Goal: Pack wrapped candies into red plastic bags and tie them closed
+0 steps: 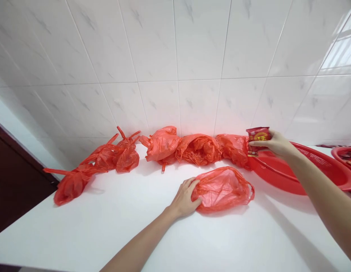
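Observation:
My left hand (183, 198) lies on the white counter, its fingers gripping the near edge of a flattened red plastic bag (222, 189). My right hand (273, 144) is raised at the far side and pinches a small red and gold foil packet (258, 135) between thumb and fingers. Just left of that packet, several knotted red plastic bags (198, 150) lie in a row along the wall. More tied red bags (107, 160) trail toward the counter's left end.
A red plastic basket (300, 170) with a perforated side stands beneath my right arm, and a second red basin (344, 156) sits at the far right. The counter (113, 215) meets a white tiled wall (175, 49). A dark door (14, 177) stands beyond its left edge.

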A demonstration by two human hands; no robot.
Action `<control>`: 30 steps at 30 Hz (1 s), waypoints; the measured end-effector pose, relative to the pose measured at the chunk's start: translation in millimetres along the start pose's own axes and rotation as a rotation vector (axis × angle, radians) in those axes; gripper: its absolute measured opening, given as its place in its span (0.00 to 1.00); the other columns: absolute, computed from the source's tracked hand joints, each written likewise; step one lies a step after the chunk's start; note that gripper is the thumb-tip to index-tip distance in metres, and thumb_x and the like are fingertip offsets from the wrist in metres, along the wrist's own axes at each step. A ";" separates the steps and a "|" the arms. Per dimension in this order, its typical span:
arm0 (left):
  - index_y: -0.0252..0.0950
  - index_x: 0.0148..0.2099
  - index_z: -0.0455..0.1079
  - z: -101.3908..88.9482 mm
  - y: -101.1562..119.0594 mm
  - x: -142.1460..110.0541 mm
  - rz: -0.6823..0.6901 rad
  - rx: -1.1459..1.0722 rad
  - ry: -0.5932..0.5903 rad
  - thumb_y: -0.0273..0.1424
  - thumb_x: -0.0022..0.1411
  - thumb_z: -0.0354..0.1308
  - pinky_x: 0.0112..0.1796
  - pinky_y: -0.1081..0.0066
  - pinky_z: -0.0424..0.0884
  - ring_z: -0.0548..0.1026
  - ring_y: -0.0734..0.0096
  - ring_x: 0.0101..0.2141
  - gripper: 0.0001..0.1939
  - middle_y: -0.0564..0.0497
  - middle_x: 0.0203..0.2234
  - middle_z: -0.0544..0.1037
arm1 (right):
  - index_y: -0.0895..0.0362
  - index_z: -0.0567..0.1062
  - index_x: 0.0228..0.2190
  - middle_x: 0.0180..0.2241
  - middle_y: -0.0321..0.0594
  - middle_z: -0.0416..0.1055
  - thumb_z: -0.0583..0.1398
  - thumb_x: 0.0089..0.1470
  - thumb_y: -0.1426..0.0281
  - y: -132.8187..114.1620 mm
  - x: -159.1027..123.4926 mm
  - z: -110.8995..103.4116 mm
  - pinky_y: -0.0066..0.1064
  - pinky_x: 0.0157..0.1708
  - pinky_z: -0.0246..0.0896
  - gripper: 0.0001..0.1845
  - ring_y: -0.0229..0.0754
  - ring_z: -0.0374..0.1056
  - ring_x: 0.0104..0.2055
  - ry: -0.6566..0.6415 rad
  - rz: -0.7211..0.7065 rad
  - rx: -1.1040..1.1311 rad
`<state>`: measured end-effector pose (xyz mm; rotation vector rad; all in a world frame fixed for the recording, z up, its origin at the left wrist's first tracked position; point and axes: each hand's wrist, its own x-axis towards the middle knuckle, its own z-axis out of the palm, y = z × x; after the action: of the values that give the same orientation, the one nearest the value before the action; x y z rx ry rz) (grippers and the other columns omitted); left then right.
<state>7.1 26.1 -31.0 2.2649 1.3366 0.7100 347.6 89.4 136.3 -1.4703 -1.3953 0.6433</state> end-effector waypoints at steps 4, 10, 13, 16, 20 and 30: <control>0.36 0.67 0.61 -1.8 -0.6 -0.5 0.014 0.005 -0.001 0.30 0.55 0.61 0.66 0.48 0.56 0.59 0.49 0.66 0.36 0.40 0.66 0.61 | 0.60 0.74 0.39 0.33 0.44 0.79 0.71 0.38 0.69 -18.5 -35.6 39.1 0.34 0.35 0.74 0.23 0.46 0.76 0.33 -0.341 -0.027 0.150; 0.35 0.68 0.59 -3.0 -1.3 -1.7 0.018 0.028 -0.002 0.30 0.55 0.62 0.66 0.47 0.55 0.56 0.47 0.67 0.38 0.38 0.68 0.58 | 0.59 0.76 0.37 0.33 0.38 0.77 0.69 0.38 0.70 -3.0 -66.4 87.7 0.35 0.35 0.72 0.19 0.47 0.74 0.36 -0.603 -0.191 -0.007; 0.34 0.69 0.58 -2.2 -2.7 -1.3 0.015 0.039 0.001 0.30 0.55 0.62 0.66 0.47 0.54 0.56 0.46 0.67 0.39 0.36 0.68 0.57 | 0.58 0.75 0.37 0.33 0.37 0.75 0.67 0.41 0.70 3.7 -73.5 98.8 0.34 0.34 0.71 0.17 0.46 0.73 0.35 -0.607 -0.179 -0.021; 0.35 0.69 0.57 -1.5 -4.1 -1.0 0.031 0.040 0.006 0.30 0.56 0.62 0.66 0.46 0.54 0.56 0.46 0.67 0.39 0.36 0.68 0.58 | 0.57 0.75 0.37 0.33 0.36 0.76 0.68 0.42 0.68 7.5 -78.5 103.1 0.33 0.34 0.70 0.17 0.46 0.73 0.36 -0.634 -0.167 0.004; 0.34 0.68 0.58 0.0 -7.2 -0.7 0.049 0.039 0.022 0.32 0.57 0.62 0.66 0.45 0.54 0.55 0.45 0.68 0.38 0.35 0.68 0.56 | 0.57 0.74 0.30 0.31 0.35 0.74 0.69 0.37 0.68 16.6 -82.7 103.6 0.33 0.32 0.68 0.15 0.46 0.72 0.34 -0.603 -0.128 -0.054; 0.36 0.68 0.60 8.5 -18.5 0.9 0.082 0.083 0.093 0.34 0.56 0.63 0.65 0.42 0.53 0.54 0.42 0.68 0.38 0.36 0.68 0.58 | 0.56 0.75 0.32 0.33 0.39 0.78 0.71 0.35 0.65 36.8 -94.1 93.2 0.38 0.37 0.70 0.20 0.49 0.74 0.36 -0.518 0.031 0.099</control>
<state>0.2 34.5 -48.3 2.3904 1.3452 0.8101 262.8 31.3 45.0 -1.2978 -1.7000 1.1545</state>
